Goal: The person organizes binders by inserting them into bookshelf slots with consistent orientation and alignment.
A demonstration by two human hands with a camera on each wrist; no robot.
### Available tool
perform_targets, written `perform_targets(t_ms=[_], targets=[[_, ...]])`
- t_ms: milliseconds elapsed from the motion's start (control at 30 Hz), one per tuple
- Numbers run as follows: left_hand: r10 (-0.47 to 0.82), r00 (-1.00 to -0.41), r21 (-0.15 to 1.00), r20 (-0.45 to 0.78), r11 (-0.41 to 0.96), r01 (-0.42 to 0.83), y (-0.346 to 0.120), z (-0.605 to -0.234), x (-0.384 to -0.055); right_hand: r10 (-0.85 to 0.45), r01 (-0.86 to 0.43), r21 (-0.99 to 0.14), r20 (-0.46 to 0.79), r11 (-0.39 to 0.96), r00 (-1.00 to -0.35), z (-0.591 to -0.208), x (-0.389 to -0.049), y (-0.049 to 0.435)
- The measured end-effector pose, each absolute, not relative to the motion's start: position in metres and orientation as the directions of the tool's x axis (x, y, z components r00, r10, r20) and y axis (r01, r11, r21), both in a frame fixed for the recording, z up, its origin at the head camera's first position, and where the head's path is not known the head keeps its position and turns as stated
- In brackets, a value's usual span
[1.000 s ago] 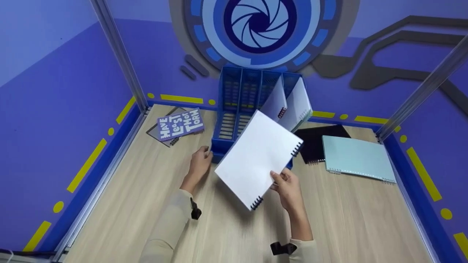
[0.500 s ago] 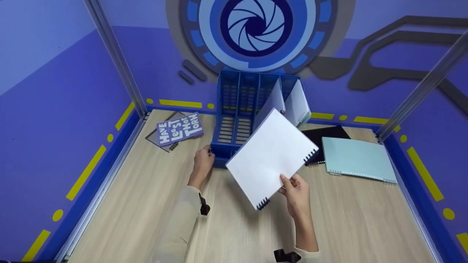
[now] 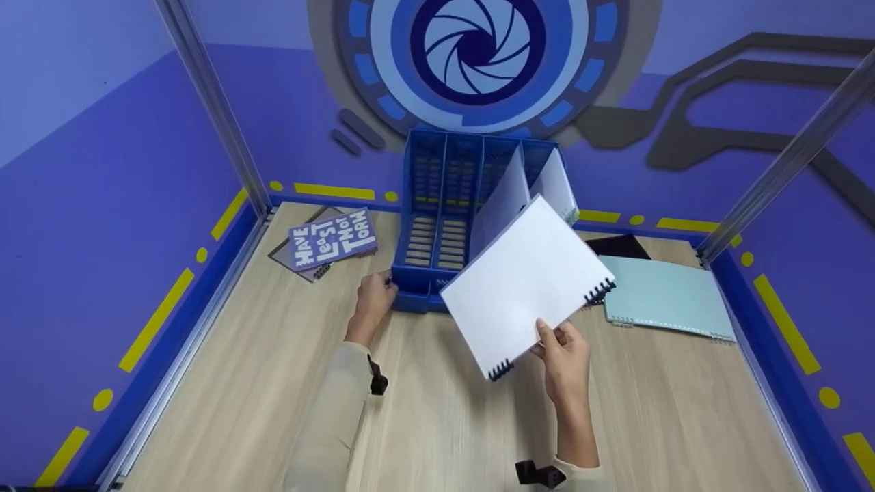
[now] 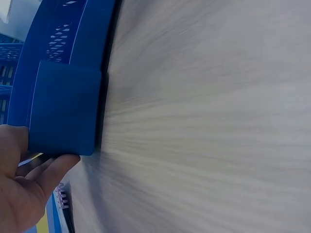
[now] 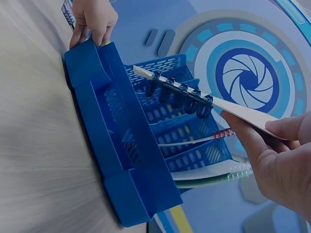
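Observation:
A white spiral notebook [image 3: 526, 287] with black coils hangs tilted in the air, overlapping the front of a blue file rack [image 3: 413, 301] in the head view. My right hand [image 3: 569, 359] pinches its coil-side edge, thumb on the white face. In the right wrist view its black coils [image 5: 180, 94] show above the rack's slots. My left hand [image 3: 372, 304] holds the rack's front left corner; in the left wrist view, its fingers [image 4: 60, 170] lie along the rack's end. Two notebooks stand in the right-hand slots, one white notebook with red coils [image 5: 194, 141] and one with pale coils [image 3: 557, 184].
Left of the rack, a purple lettered notebook [image 3: 333, 239] lies on a grey notebook [image 3: 280, 256]. On the right, a pale green notebook [image 3: 670, 294] overlaps a black notebook [image 3: 625, 244]. A patterned wall [image 3: 273, 116] rises right behind the rack.
My right hand has carried the white notebook to the right, uncovering more of the rack's left front. My left hand stays at the rack's corner, its fingers now closer against it.

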State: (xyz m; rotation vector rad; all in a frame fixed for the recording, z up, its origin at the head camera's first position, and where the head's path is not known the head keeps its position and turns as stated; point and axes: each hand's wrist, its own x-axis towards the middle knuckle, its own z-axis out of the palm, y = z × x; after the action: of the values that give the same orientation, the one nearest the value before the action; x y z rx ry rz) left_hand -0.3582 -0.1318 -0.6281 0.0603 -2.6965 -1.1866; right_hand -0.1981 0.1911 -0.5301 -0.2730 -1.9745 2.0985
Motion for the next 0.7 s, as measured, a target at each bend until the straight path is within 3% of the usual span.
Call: perform_targets(t_ms=[700], targets=[[-0.126, -0.973, 0.716, 0.192, 0.696, 0.051, -0.133, -0.629, -0.361, 0.409, -0.191, -0.979, 0.204, 0.073, -0.889, -0.537, -0.220, 0.184]])
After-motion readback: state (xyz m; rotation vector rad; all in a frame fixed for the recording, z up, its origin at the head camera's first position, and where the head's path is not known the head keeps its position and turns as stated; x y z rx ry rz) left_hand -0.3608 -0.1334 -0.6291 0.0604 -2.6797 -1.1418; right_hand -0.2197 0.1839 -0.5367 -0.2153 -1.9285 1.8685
